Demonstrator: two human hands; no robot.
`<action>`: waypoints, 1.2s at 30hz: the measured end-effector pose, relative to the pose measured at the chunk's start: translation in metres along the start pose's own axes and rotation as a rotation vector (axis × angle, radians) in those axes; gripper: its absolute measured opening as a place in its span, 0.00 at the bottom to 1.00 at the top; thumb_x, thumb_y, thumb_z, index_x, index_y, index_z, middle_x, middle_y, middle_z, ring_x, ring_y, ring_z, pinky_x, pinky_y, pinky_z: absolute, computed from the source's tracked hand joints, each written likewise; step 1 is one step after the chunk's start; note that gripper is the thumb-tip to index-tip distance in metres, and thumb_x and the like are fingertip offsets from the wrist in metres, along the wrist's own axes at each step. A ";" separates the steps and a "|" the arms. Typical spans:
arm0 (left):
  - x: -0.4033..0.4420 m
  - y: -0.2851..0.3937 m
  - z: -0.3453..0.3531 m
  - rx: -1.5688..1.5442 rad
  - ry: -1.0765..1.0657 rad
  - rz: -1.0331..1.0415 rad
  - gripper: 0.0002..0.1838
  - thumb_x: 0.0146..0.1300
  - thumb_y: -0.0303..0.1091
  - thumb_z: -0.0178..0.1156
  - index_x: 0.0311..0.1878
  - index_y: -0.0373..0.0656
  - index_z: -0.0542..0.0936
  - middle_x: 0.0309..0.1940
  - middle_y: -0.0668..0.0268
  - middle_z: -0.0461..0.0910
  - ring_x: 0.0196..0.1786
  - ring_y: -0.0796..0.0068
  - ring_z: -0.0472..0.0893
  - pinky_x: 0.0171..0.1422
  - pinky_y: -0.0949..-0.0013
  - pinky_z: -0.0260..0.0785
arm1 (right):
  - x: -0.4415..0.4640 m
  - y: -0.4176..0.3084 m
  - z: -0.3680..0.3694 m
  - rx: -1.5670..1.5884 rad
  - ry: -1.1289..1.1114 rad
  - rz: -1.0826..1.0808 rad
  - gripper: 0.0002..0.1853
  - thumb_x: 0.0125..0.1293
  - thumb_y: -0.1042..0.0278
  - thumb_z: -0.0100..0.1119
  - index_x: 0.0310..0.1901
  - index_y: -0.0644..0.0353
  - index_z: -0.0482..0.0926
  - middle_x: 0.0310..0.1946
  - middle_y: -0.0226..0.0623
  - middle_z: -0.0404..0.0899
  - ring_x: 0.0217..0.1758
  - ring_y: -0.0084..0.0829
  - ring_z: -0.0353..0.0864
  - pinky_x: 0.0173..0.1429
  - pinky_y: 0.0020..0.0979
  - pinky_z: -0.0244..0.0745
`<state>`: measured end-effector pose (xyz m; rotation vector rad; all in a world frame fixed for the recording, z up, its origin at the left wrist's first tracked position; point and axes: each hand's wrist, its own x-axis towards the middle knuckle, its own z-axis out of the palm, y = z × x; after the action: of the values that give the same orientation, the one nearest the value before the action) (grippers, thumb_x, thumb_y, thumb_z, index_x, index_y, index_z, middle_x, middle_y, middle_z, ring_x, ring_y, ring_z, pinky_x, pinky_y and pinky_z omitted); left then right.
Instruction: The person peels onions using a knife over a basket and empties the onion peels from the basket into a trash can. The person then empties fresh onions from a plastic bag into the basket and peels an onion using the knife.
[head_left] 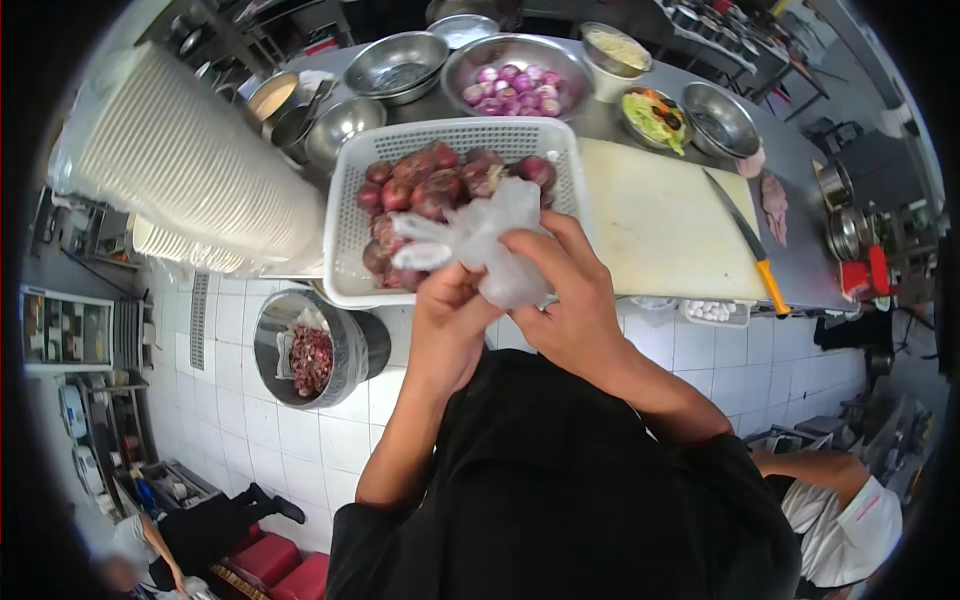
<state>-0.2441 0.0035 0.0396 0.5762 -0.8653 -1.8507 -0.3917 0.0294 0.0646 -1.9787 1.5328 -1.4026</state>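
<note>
Translucent plastic gloves [495, 225], bunched together, are held in front of my body, with a few finger shapes sticking out to the left. My left hand [452, 318] pinches their lower left side between thumb and fingers. On the other side, my right hand [572, 280] grips the plastic with bent fingers. Just beyond both hands stands a white perforated basket [348, 215] of unpeeled red onions [437, 192], partly hidden by the gloves. Right of the basket lies a white cutting board [655, 215], with an orange-handled knife [748, 235] along its right side.
Behind the basket, a steel bowl [455, 70] holds peeled onions [515, 92]. Stacked foam containers [190, 165] rise at left. A lined bin [268, 350] with onion skins stands on the floor. Other people are at lower left [190, 540] and lower right [845, 525].
</note>
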 end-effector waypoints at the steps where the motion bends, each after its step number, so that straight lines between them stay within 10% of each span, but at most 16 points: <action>1: -0.003 -0.010 0.004 -0.066 -0.075 -0.048 0.22 0.62 0.17 0.58 0.61 0.37 0.76 0.53 0.66 0.80 0.54 0.77 0.79 0.59 0.71 0.71 | -0.007 0.007 -0.010 0.005 0.028 0.016 0.27 0.45 0.80 0.66 0.52 0.58 0.79 0.53 0.49 0.74 0.54 0.53 0.78 0.53 0.43 0.76; 14: 0.009 -0.096 0.107 0.352 -0.431 -0.202 0.23 0.64 0.17 0.59 0.63 0.35 0.75 0.66 0.57 0.73 0.64 0.66 0.76 0.68 0.59 0.70 | -0.095 0.102 -0.182 -0.212 0.580 0.230 0.21 0.46 0.89 0.53 0.45 0.65 0.79 0.45 0.43 0.80 0.47 0.37 0.82 0.53 0.29 0.74; 20: 0.043 -0.156 0.169 0.639 -0.605 0.088 0.30 0.54 0.20 0.71 0.62 0.43 0.77 0.65 0.59 0.71 0.62 0.67 0.75 0.60 0.65 0.73 | -0.163 0.096 -0.234 -0.287 0.788 0.526 0.23 0.48 0.91 0.47 0.49 0.65 0.73 0.43 0.40 0.80 0.48 0.31 0.80 0.56 0.29 0.73; 27: 0.027 -0.242 0.257 0.852 -0.878 0.153 0.26 0.50 0.23 0.72 0.54 0.37 0.78 0.51 0.58 0.78 0.47 0.69 0.82 0.40 0.72 0.77 | -0.226 0.086 -0.279 -0.405 0.710 0.688 0.27 0.42 0.91 0.48 0.48 0.66 0.74 0.38 0.50 0.80 0.45 0.47 0.84 0.51 0.33 0.75; 32: 0.009 -0.351 0.338 0.646 -0.799 -0.385 0.10 0.52 0.25 0.67 0.36 0.32 0.78 0.34 0.60 0.81 0.36 0.74 0.83 0.36 0.68 0.76 | -0.296 0.116 -0.331 -0.495 0.760 0.649 0.28 0.47 0.85 0.57 0.55 0.65 0.72 0.52 0.51 0.73 0.57 0.49 0.77 0.49 0.37 0.77; 36: -0.027 -0.438 0.433 0.242 -0.709 -0.784 0.10 0.61 0.22 0.60 0.45 0.33 0.78 0.43 0.60 0.81 0.43 0.74 0.83 0.44 0.67 0.79 | -0.346 0.109 -0.416 -0.397 0.809 0.766 0.35 0.48 0.82 0.61 0.62 0.63 0.67 0.63 0.52 0.65 0.59 0.53 0.75 0.45 0.36 0.79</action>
<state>-0.7906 0.2808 -0.0241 0.4281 -1.4852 -2.7660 -0.7807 0.4175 0.0150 -0.6998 2.6753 -1.6614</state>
